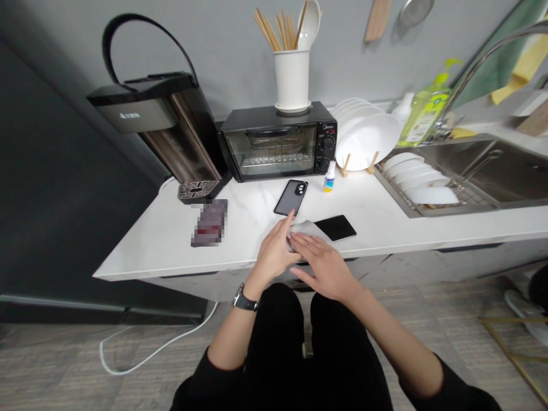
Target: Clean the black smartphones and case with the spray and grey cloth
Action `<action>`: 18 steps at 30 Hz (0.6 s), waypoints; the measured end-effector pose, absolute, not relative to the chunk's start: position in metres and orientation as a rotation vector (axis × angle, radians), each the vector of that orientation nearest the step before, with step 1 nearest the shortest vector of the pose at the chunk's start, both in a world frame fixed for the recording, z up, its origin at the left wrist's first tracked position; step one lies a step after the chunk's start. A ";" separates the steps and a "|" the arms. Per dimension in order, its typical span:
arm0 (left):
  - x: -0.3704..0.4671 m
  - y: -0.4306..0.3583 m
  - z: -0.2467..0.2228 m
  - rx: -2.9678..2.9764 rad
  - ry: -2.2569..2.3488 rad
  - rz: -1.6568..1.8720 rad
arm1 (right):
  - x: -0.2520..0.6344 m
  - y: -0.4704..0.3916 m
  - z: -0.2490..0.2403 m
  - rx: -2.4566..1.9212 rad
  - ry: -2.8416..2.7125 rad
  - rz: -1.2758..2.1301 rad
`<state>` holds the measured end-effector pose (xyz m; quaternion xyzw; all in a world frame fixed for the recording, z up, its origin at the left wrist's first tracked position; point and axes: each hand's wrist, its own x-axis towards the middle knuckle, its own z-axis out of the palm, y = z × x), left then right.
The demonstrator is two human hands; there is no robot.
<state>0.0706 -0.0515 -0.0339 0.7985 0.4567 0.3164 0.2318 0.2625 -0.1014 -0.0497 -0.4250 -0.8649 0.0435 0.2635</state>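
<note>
A crumpled grey cloth (314, 228) lies between my two hands near the counter's front edge. My left hand (274, 249) is curved around its left side, index finger and thumb on either side of it. Its other fingers are hidden. Stretched fingers of my right hand (324, 264) rest flat on top of the cloth, thumb apart. Whether anything lies under the cloth cannot be seen. A black phone-like slab (338, 227) touches or sits just beneath the cloth's right end. Beyond my left fingertips lies a phone case (291, 197) with camera openings. A small spray bottle (329, 178) stands upright to its right.
A toaster oven (274, 145) carries a white holder (292, 80) with chopsticks. Left of it stands a tall water dispenser (171, 131), with a blurred-out object (209, 222) before it. White plates (368, 140) and a sink (505, 165) are to the right.
</note>
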 end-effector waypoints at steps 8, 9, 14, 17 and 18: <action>0.072 -0.054 -0.036 2.229 1.300 0.906 | 0.337 -0.083 -0.054 -1.440 -2.203 -0.002; 0.072 -0.055 -0.037 2.239 1.309 0.911 | 0.346 -0.082 -0.055 -1.450 -2.206 -0.010; 0.074 -0.058 -0.035 2.217 1.327 1.003 | 0.361 -0.074 -0.050 -1.307 -2.247 0.038; 0.078 -0.055 -0.034 2.191 1.295 1.090 | 0.362 -0.055 -0.043 -1.196 -2.175 0.087; 0.079 -0.054 -0.034 2.187 1.280 1.116 | 0.361 -0.048 -0.042 -1.186 -2.133 0.090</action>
